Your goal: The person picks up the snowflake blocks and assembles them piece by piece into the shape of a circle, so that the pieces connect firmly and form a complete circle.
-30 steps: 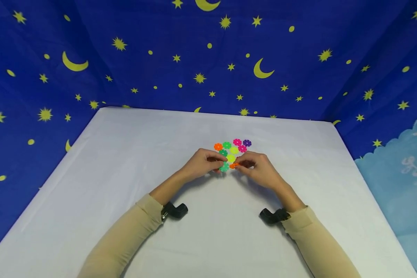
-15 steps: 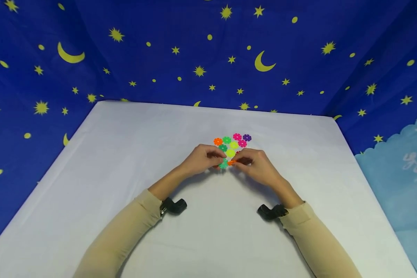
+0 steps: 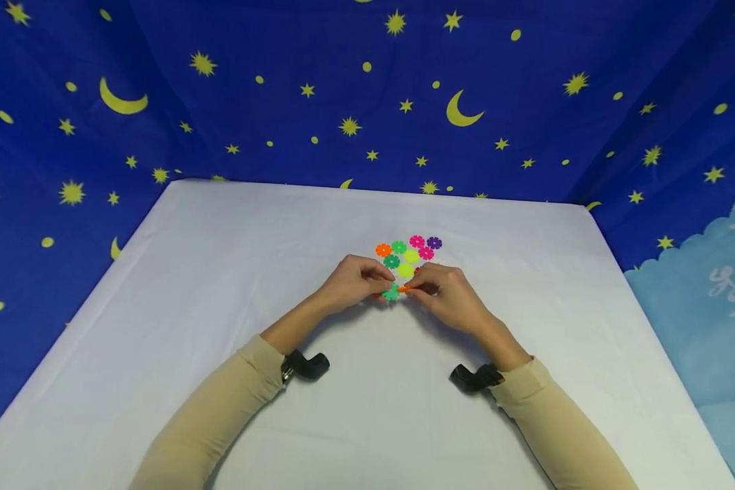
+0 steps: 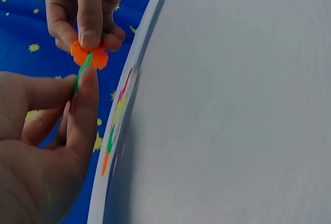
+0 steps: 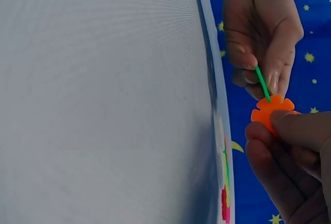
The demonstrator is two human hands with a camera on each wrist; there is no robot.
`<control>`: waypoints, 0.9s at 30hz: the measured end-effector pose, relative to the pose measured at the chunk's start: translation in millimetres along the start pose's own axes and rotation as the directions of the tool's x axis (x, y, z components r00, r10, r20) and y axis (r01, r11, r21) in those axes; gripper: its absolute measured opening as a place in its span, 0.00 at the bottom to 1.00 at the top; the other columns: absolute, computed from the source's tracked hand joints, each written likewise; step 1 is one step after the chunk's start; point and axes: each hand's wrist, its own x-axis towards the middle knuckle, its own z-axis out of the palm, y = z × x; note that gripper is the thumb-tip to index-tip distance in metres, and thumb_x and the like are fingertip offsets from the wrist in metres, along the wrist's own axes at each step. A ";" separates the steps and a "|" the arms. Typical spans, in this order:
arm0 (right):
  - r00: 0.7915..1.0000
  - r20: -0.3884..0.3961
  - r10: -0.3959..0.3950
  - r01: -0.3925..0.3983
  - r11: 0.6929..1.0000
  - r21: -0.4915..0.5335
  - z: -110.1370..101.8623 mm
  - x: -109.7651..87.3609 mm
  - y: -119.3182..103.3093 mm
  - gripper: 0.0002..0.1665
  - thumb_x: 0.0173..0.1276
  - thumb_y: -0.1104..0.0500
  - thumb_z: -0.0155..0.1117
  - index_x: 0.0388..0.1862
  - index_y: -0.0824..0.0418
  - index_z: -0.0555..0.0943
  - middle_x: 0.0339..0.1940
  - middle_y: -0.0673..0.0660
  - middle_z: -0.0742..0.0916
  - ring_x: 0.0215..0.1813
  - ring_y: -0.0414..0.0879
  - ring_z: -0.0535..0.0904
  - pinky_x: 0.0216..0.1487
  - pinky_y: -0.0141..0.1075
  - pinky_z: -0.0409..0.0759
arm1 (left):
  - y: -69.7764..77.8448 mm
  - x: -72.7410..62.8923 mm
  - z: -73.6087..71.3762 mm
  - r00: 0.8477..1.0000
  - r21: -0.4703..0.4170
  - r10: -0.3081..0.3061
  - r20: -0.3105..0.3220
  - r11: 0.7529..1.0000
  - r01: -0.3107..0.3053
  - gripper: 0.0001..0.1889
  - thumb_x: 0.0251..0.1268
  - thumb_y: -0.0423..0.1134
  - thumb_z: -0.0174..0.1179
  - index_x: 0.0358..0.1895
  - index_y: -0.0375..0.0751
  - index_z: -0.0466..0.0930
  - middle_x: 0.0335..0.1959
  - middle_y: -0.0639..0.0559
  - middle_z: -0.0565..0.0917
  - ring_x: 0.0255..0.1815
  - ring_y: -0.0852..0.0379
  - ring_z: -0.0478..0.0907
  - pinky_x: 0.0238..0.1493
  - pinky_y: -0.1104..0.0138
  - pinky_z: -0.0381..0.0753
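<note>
My left hand (image 3: pixel 356 284) pinches a green notched interlocking disc (image 3: pixel 390 294) between thumb and fingers. In my right hand (image 3: pixel 452 294), thumb and fingertips grip an orange notched disc (image 5: pixel 262 114). Both discs are held up over the table. The green disc stands edge-on in the left wrist view, and its edge meets the rim of the orange disc (image 4: pixel 99 58) at an angle. Seen from the right wrist, the green disc (image 5: pixel 262 83) runs from the left fingertips to a notch side of the orange one. Fingers hide part of each disc.
Just beyond the hands lie several loose discs: orange (image 3: pixel 383 250), dark green (image 3: pixel 391 261), green (image 3: pixel 399 247), yellow (image 3: pixel 405 270), pink (image 3: pixel 417 241) and purple (image 3: pixel 434 243). A white cloth covers the table (image 3: pixel 367 408). Blue starry fabric (image 3: pixel 318 82) hangs behind it.
The right hand has moved slightly left, bringing the orange disc up against the green one. The left hand keeps its grip with little movement. The head view has tilted a little.
</note>
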 end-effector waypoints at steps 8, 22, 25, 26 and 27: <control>0.999 -0.037 -0.022 0.022 1.000 -0.020 4.9 -1.6 0.4 0.06 0.58 0.66 0.73 0.33 0.57 0.87 0.30 0.45 0.83 0.31 0.38 0.77 0.33 0.33 0.78 | 1.6 -1.5 4.8 0.998 0.004 -0.016 -0.061 1.000 0.016 0.02 0.60 0.29 0.65 0.34 0.37 0.86 0.33 0.47 0.84 0.25 0.48 0.84 0.31 0.58 0.83; 0.993 -0.063 -0.099 0.098 0.995 -0.022 8.5 -4.4 -10.1 0.07 0.55 0.69 0.73 0.31 0.60 0.86 0.28 0.47 0.82 0.32 0.37 0.79 0.33 0.32 0.79 | 8.0 -10.2 7.0 0.998 0.096 -0.006 -0.058 0.995 0.012 0.02 0.61 0.31 0.66 0.33 0.38 0.87 0.30 0.51 0.85 0.23 0.49 0.84 0.26 0.59 0.81; 0.992 -0.053 -0.112 0.110 0.993 -0.046 8.7 -3.2 -12.3 0.07 0.56 0.69 0.73 0.31 0.59 0.86 0.29 0.47 0.82 0.32 0.36 0.79 0.34 0.31 0.79 | 8.5 -11.2 3.5 0.999 0.135 0.023 -0.040 0.991 -0.017 0.02 0.61 0.32 0.66 0.34 0.39 0.87 0.29 0.51 0.85 0.24 0.48 0.84 0.23 0.61 0.78; 0.993 -0.048 -0.106 0.104 0.994 -0.036 8.6 -3.1 -12.1 0.07 0.56 0.69 0.73 0.31 0.59 0.86 0.29 0.47 0.81 0.32 0.37 0.79 0.34 0.31 0.79 | 8.2 -11.0 2.5 0.999 0.138 0.031 -0.030 0.990 -0.026 0.02 0.61 0.32 0.65 0.35 0.39 0.86 0.29 0.51 0.85 0.24 0.48 0.84 0.23 0.61 0.78; 0.994 -0.046 -0.096 0.095 0.995 -0.029 8.3 -2.9 -11.5 0.07 0.56 0.69 0.73 0.32 0.59 0.86 0.29 0.47 0.82 0.33 0.37 0.79 0.34 0.31 0.80 | 7.7 -10.4 1.6 0.999 0.139 0.037 -0.020 0.990 -0.034 0.02 0.62 0.33 0.65 0.35 0.40 0.86 0.29 0.51 0.84 0.25 0.48 0.83 0.23 0.61 0.77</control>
